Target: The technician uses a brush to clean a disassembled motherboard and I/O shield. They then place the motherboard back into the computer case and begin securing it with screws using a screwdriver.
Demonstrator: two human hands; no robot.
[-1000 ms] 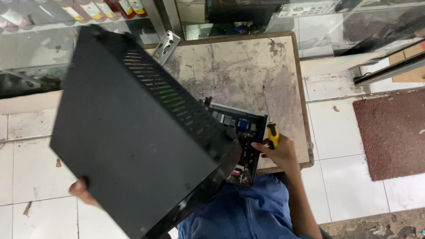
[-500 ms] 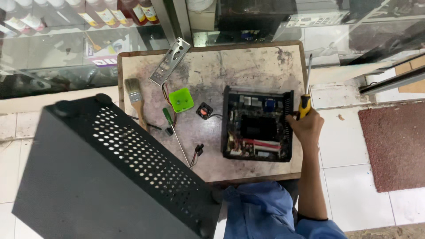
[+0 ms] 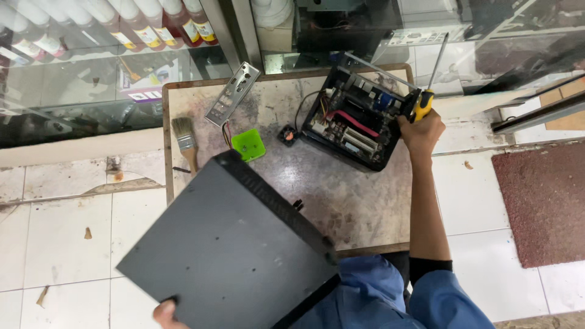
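Head view: a person at a worn workbench (image 3: pixel 365 201) lifts a dark cover panel (image 3: pixel 225 250) off to the left while steadying an opened computer chassis (image 3: pixel 356 125) on the bench's far right.
Left hand: only fingertips show, the left hand (image 3: pixel 166 314) under the cover's near corner; how fully they close on it cannot be told.
Right hand: the right hand (image 3: pixel 420 128) is wrapped around a yellow-handled screwdriver (image 3: pixel 426 91), shaft pointing up and away, knuckles against the chassis edge.
Cover, handling: it looks like stiff sheet metal, light for its span but awkward held at one corner (thin edges may be sharp); a hold along two opposite edges seems safer.
Cover, looks: matte black, rectangular, folded lip, a strip of vent perforations along one side, tilted over the floor tiles.
Chassis, handling: probably heavier and fragile inside; best held by the outer frame, never the boards.
Chassis, looks: small black box, open-topped, showing a circuit board, a red cable and white connectors.
Bench clutter: a paintbrush (image 3: pixel 184 141), a green square part (image 3: pixel 248 145) and a silver port plate (image 3: pixel 232 94).
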